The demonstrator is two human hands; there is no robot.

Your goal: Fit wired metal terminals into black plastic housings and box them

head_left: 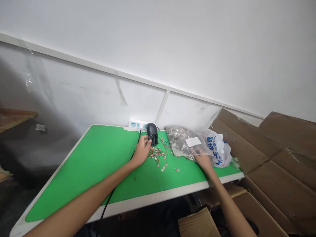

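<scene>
My left hand (142,148) is closed around the lower left side of a black computer mouse (151,131), tilted up with an open recess in its lower half. Below it on the green tabletop lies a loose pile of small metal contact pieces (158,153), some with thin reddish wires. My right hand (201,157) reaches into a clear plastic bag (177,140) bearing a white label (193,142); more small metal pieces show inside. Plastic covers the right fingertips, so their grip is hard to make out.
A power strip (134,124) stands at the table's back edge, and a black cable (111,194) runs across the green table (81,171). A white carrier bag with blue print (218,149) sits right of the clear bag. Large cardboard sheets (278,164) lean on the right.
</scene>
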